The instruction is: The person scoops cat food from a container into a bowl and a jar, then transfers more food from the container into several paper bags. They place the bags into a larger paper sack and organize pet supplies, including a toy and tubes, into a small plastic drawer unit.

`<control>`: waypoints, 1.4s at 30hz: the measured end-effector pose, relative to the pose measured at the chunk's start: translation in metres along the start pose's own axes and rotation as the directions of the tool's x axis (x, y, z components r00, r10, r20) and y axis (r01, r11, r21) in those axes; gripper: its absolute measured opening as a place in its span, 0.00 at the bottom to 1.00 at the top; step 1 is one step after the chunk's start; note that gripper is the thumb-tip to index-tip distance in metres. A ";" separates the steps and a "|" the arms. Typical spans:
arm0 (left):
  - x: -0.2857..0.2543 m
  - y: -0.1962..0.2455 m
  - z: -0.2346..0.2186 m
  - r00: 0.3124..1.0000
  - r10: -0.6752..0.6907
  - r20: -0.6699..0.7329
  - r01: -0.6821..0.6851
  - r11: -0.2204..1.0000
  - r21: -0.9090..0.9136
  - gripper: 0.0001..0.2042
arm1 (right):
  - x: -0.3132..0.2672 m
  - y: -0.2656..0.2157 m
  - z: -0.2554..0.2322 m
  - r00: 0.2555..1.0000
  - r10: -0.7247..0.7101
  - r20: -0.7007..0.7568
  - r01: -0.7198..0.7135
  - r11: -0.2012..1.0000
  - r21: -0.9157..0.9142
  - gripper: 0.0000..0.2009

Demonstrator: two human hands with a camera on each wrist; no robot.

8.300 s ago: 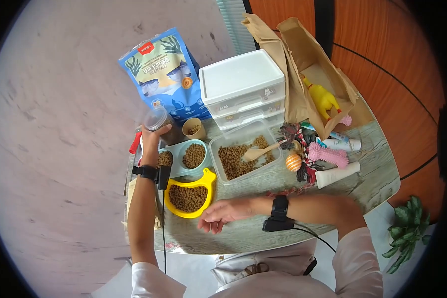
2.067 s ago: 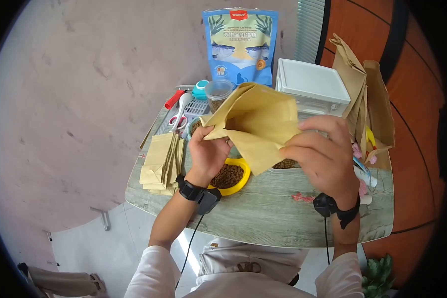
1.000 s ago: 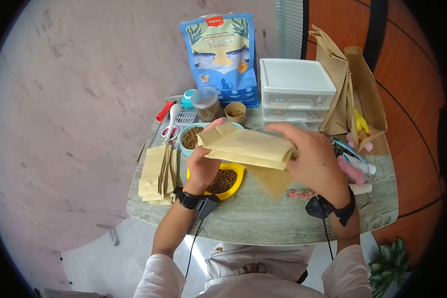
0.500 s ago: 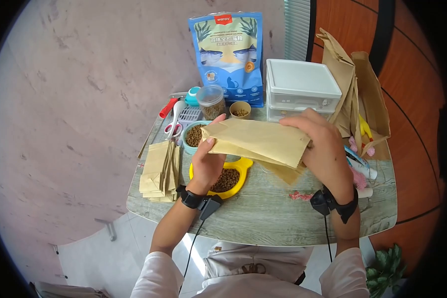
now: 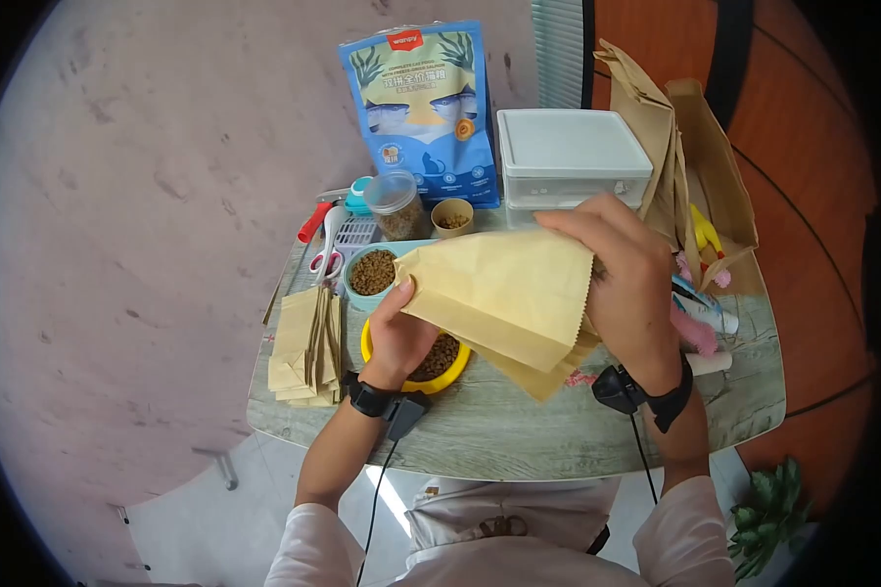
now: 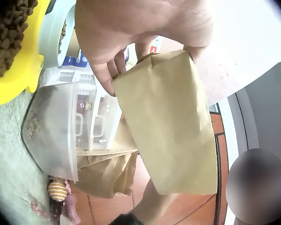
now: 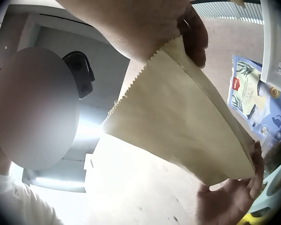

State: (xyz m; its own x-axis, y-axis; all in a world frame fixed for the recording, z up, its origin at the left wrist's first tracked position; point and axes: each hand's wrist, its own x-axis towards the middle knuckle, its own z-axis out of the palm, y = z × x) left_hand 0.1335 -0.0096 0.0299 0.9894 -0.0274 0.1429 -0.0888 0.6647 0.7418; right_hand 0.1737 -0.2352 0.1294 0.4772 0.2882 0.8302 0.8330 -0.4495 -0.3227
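Leftmost, beyond the left fingers, a stack of folded paper bags (image 5: 303, 342) rests on the table (image 5: 499, 440); nearer those fingers, just past their far side, sits the pale blue bowl (image 5: 370, 301) of kibble, and the yellow bowl (image 5: 366, 344) lies partly behind the left hand (image 5: 401, 338). That hand grasps the closed, folded end of a single paper bag (image 5: 499, 293), its thumb on the near face and its other fingers round the back. The bag hangs in the air between the two sets of fingers, above the table, and its long axis runs from the left fingertips across to the right ones, sloping a little down toward the right. The toothed edge, the mouth by its look, points to the right palm. There the right hand (image 5: 636, 293) grasps the far corner of that edge with bent fingers; its thumb is hidden, and whether any finger reaches inside cannot be told. The step in hand looks like steadying and opening out the bag; the next move seems to call for the right fingers to part the two layers at the mouth while the left ones keep the base pinched. Farthest right, past the right fingers, lies a pink toy (image 5: 693, 333).
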 end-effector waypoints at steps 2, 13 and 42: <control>-0.001 0.000 -0.001 0.999 -0.003 -0.033 0.003 1.000 -0.003 0.30 | 0.000 0.002 0.000 0.998 0.065 0.003 -0.065 0.994 0.086 0.14; 0.005 0.007 -0.001 0.999 -0.023 0.047 0.029 0.988 -0.151 0.32 | 0.004 -0.013 -0.017 0.995 0.090 0.036 -0.096 0.967 0.236 0.17; 0.003 0.008 0.001 1.000 -0.005 0.014 0.007 0.995 -0.098 0.38 | 0.004 -0.002 -0.025 0.901 0.310 0.302 -0.366 0.918 0.149 0.16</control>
State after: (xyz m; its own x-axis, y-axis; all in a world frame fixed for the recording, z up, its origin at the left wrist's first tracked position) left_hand 0.1357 -0.0054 0.0367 0.9881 -0.0411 0.1481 -0.0706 0.7344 0.6751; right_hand 0.1666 -0.2546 0.1448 0.7732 0.3758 0.5108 0.6321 -0.3922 -0.6683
